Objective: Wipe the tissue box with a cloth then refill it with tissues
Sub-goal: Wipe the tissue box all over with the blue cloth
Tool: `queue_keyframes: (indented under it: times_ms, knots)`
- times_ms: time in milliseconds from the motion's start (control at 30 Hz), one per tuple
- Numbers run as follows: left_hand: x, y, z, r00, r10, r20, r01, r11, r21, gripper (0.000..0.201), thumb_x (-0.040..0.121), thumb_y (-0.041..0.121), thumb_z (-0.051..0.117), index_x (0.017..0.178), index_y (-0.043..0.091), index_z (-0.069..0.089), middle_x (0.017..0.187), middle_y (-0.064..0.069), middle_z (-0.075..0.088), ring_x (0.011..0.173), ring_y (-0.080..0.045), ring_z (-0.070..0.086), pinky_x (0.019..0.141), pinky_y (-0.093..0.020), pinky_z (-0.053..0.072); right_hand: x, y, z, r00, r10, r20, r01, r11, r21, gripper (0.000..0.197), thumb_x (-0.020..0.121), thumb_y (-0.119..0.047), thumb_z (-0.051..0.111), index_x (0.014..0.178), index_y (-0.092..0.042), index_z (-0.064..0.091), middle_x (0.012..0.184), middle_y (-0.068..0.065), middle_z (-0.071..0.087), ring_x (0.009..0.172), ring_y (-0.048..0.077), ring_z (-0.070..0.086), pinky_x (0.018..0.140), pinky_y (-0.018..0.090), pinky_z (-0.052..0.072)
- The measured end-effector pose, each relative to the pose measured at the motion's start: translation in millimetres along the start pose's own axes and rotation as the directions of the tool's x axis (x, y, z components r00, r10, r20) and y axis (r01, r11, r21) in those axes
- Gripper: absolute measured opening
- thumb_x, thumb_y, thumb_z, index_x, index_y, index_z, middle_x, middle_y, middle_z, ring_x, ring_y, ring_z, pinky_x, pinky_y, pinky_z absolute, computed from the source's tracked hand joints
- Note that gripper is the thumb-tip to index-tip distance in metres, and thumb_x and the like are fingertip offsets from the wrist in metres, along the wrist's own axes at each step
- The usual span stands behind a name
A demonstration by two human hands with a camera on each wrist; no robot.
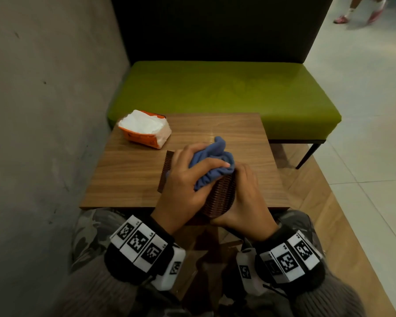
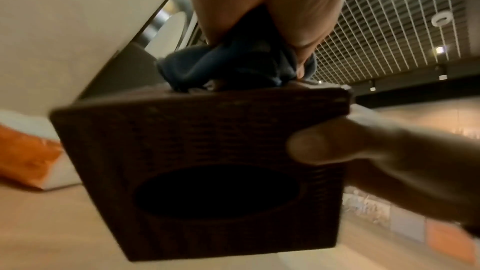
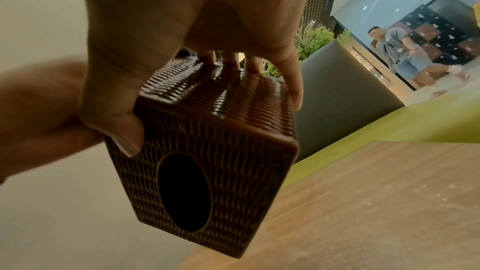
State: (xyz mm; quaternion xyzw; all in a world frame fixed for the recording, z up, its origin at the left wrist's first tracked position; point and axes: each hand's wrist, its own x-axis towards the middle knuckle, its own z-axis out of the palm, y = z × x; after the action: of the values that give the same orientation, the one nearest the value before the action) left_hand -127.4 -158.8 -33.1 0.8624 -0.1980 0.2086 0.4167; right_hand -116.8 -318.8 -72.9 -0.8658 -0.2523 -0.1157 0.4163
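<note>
Wooden table (image 1: 133,177): left hand (image 1: 183,186) grips cloth (image 1: 213,165); right hand (image 1: 245,197) grips tissue box (image 1: 220,197).

The box (image 3: 218,130) in the right grip is brown, looks like moulded plastic with a ribbed, woven texture, and shines where light catches its side. On top of it, in the left grip, the blue cloth (image 1: 215,165) is soft, matt and fleecy. Beyond the grips, the pack (image 1: 144,129) is glossy orange film around crumpled white tissue. The bench (image 1: 128,175) is smooth wood grain with a slight sheen.
</note>
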Motion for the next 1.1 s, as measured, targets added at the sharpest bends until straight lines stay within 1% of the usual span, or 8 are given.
queue_keyframes:
  times_ms: [167, 333, 400, 600, 733, 833, 1033, 1100]
  knots:
    - [-6.0, -18.2, -3.9, 0.991, -0.07, -0.116, 0.074, 0.997, 0.031, 0.028, 0.087, 0.027, 0.06, 0.114, 0.02, 0.066, 0.121, -0.004, 0.05, 0.114, -0.021, 0.047, 0.097, -0.036, 0.043, -1.7, 4.0, 1.6, 0.999, 0.015, -0.032, -0.013, 0.999, 0.049, 0.097, 0.048, -0.049, 0.078, 0.13, -0.016, 0.038, 0.121, -0.005, 0.043, 0.112, 0.02, 0.047, 0.099, 0.025, 0.036]
    - [-15.3, -8.6, 6.1, 0.992, 0.122, 0.024, -0.125, 0.972, 0.197, 0.044, 0.084, 0.021, 0.061, 0.128, 0.024, 0.057, 0.132, -0.004, 0.044, 0.117, -0.022, 0.042, 0.101, -0.024, 0.033, -1.9, 4.5, -1.6, 0.996, 0.005, -0.092, 0.001, 0.998, 0.063, 0.099, 0.049, -0.035, 0.088, 0.132, -0.02, 0.034, 0.124, -0.002, 0.045, 0.115, 0.02, 0.049, 0.097, 0.04, 0.043]
    - [-14.6, -20.4, 0.1, 0.995, 0.096, 0.026, -0.099, 0.976, 0.192, 0.044, 0.084, 0.022, 0.057, 0.128, 0.025, 0.056, 0.132, -0.005, 0.045, 0.116, -0.022, 0.043, 0.1, -0.021, 0.032, -3.1, 5.7, -5.0, 0.995, -0.013, -0.101, 0.018, 0.998, 0.052, 0.098, 0.048, -0.042, 0.083, 0.131, -0.02, 0.033, 0.122, -0.003, 0.043, 0.112, 0.021, 0.049, 0.096, 0.04, 0.043]
    - [-19.5, -56.7, -11.1, 0.976, -0.157, -0.154, 0.181, 0.97, 0.163, 0.042, 0.083, 0.027, 0.05, 0.125, 0.026, 0.058, 0.128, -0.002, 0.048, 0.112, -0.016, 0.042, 0.093, -0.021, 0.033, -5.7, 10.9, -6.1, 0.996, -0.026, -0.084, 0.032, 0.997, 0.064, 0.1, 0.048, -0.044, 0.082, 0.131, -0.022, 0.032, 0.123, -0.004, 0.042, 0.115, 0.022, 0.047, 0.098, 0.031, 0.039]
    - [-21.8, -21.0, 3.0, 0.998, -0.035, -0.061, 0.045, 0.984, 0.174, 0.045, 0.083, 0.022, 0.055, 0.128, 0.024, 0.057, 0.13, -0.005, 0.048, 0.114, -0.014, 0.041, 0.097, -0.012, 0.029, -2.5, 9.0, -3.5, 0.998, -0.011, -0.07, 0.014, 0.999, 0.043, 0.098, 0.048, -0.05, 0.078, 0.13, -0.023, 0.031, 0.122, -0.008, 0.038, 0.113, 0.018, 0.046, 0.097, 0.03, 0.039]
    - [-23.4, -15.8, 2.7, 0.999, 0.046, 0.004, -0.046, 0.977, 0.208, 0.046, 0.083, 0.02, 0.058, 0.129, 0.024, 0.056, 0.132, -0.005, 0.047, 0.115, -0.017, 0.042, 0.101, -0.017, 0.029, -3.5, 8.7, -5.9, 0.997, -0.028, -0.074, 0.032, 0.998, 0.048, 0.098, 0.049, -0.048, 0.079, 0.13, -0.022, 0.032, 0.122, -0.007, 0.04, 0.112, 0.019, 0.047, 0.097, 0.029, 0.039]
    - [-23.3, -54.0, -14.5, 0.961, -0.181, -0.207, 0.211, 0.968, 0.134, 0.044, 0.084, 0.028, 0.051, 0.127, 0.027, 0.054, 0.128, -0.006, 0.048, 0.113, -0.018, 0.042, 0.095, -0.036, 0.041, -7.9, 1.5, -8.7, 0.994, -0.092, -0.061, 0.093, 0.995, 0.029, 0.093, 0.054, -0.047, 0.079, 0.13, -0.017, 0.035, 0.122, -0.005, 0.043, 0.113, 0.018, 0.046, 0.099, 0.029, 0.036]
    - [-24.8, -41.4, -8.7, 0.971, -0.146, -0.188, 0.172, 0.977, 0.128, 0.043, 0.085, 0.027, 0.052, 0.128, 0.027, 0.054, 0.129, -0.004, 0.048, 0.113, -0.018, 0.044, 0.096, -0.031, 0.041, -6.6, 0.6, -6.6, 0.994, -0.089, -0.057, 0.09, 0.996, 0.017, 0.095, 0.053, -0.047, 0.081, 0.13, -0.016, 0.035, 0.122, -0.003, 0.043, 0.112, 0.017, 0.046, 0.099, 0.031, 0.036]
